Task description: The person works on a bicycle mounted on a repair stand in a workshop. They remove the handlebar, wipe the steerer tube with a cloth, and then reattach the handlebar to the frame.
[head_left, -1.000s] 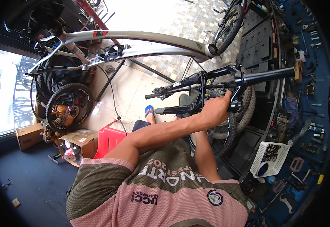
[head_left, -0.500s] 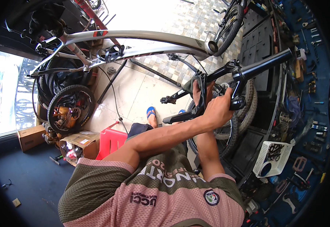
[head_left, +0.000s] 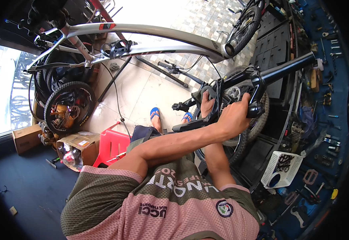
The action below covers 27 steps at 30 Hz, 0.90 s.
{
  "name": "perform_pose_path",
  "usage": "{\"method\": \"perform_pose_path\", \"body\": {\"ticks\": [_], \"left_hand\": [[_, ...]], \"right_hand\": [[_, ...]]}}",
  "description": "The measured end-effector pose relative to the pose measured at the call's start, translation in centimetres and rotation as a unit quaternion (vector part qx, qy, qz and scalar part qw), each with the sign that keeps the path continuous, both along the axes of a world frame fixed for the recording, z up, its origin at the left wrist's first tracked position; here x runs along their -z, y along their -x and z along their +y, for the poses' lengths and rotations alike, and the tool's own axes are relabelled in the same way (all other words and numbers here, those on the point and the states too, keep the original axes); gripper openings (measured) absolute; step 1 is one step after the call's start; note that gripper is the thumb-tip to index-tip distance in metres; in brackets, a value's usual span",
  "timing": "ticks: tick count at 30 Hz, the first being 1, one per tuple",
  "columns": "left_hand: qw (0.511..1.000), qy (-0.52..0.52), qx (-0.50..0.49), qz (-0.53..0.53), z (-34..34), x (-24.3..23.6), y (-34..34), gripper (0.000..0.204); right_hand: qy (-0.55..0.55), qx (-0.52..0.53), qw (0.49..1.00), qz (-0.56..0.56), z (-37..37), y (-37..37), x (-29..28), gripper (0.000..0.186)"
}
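I hold a black suspension fork [head_left: 260, 82] slantwise in front of me, its steerer tube pointing to the upper right and its legs toward the lower left. My left hand [head_left: 235, 115], its arm crossing over the right one, is closed around a fork leg just below the crown. Farther down the fork, my right hand [head_left: 207, 105] presses a dark grey rag [head_left: 206, 91] against a leg; the fork partly covers its fingers. Beyond the fork a silver bicycle frame [head_left: 166, 49] hangs across the view, with cables trailing from it.
A red plastic stool [head_left: 112, 147] stands at my left, near an open cardboard box [head_left: 78, 150]. Bicycle wheels [head_left: 70, 108] lean at the left, and more tyres [head_left: 258, 116] stand behind the fork. At right are a white basket [head_left: 282, 168] of small parts and a blue tool wall [head_left: 330, 132].
My right hand and the rag have shifted slightly down and left along the fork. The left hand keeps its grip near the crown. The whole view has moved a little.
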State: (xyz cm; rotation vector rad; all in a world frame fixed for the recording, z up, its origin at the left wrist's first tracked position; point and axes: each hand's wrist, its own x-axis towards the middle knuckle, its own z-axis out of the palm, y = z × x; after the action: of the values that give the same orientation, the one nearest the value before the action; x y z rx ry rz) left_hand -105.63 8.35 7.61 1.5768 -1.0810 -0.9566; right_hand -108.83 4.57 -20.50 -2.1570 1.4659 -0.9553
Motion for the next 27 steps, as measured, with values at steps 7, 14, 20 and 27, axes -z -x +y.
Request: {"method": "perform_pose_path", "body": {"ticks": [7, 14, 20, 27], "left_hand": [[0.999, -0.002, -0.017, 0.035, 0.6, -1.2, -0.4, 0.054], [0.998, 0.051, 0.038, 0.018, 1.5, -2.9, 1.0, 0.059], [0.993, 0.116, 0.017, -0.029, 2.0, -1.8, 1.6, 0.056], [0.997, 0.072, 0.009, 0.030, 1.6, -2.8, 0.0, 0.056]], "right_hand": [[0.060, -0.093, 0.993, 0.034, 2.2, 0.8, 1.7, 0.031], [-0.239, -0.107, 0.957, 0.125, 4.0, 2.5, 2.7, 0.044], [-0.112, -0.051, 0.986, -0.112, -0.5, -0.9, -7.4, 0.043], [0.044, -0.069, 0.996, 0.032, -0.6, -0.9, -4.3, 0.045]]}}
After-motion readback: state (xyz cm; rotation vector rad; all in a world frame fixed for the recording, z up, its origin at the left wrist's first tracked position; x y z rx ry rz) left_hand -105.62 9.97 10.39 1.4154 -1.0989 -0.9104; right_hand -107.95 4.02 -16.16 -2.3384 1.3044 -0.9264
